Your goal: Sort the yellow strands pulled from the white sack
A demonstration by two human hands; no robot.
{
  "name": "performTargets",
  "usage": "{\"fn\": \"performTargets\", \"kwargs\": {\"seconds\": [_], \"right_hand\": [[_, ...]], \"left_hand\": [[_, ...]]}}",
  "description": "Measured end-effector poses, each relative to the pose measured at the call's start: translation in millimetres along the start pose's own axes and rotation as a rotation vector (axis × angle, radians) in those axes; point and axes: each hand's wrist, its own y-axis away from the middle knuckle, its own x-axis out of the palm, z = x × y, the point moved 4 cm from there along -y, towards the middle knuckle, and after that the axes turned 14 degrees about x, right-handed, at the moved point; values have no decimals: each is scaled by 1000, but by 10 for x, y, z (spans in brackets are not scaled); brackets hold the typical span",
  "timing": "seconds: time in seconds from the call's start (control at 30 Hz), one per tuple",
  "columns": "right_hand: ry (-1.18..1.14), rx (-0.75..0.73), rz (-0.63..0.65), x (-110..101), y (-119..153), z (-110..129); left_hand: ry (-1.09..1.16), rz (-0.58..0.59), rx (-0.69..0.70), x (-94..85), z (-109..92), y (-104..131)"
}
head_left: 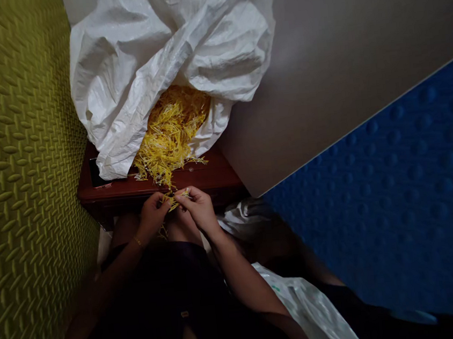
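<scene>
Fingers [157,197] of both hands [152,215] [202,207] on yellow strands [172,202]

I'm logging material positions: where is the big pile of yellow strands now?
In the head view, the yellow pile spills from the white sack onto the red-brown tabletop, left of centre, just beyond the left hand and right hand.

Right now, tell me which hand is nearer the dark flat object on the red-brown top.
Left. The left hand is to the right of the dark flat object, lower in the picture; the right hand is farther right.
</scene>
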Motion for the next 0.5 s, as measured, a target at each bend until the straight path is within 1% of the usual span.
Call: {"fn": "performTargets", "kwargs": {"seconds": [0.07,0.1,0.2,0.23,0.27,0.33,0.43,0.5], "right_hand": [[-49,7,-31,-60,-70,-16],[-93,4,-79,-134,-123,-20],[-272,-24,-310,-480,-286,-4],[-318,-28,-348,-578,-322,7],[-337,-25,-335,-637,-346,21],[-327,12,-219,-637,-340,38],[-275,96,-26,-446,-219,2],[-257,133,42,-314,-129,-41]], "left_hand": [[5,25,3,-3,-23,14],[21,38,-2,-5,-37,26],[99,53,-61,-17,-61,71],[126,36,-90,-25,-59,84],[150,10,-117,-34,-53,92],[189,-45,-147,-40,-39,94],[199,-68,-132,-10,-36,71],[177,-68,-105,9,-46,56]]}}
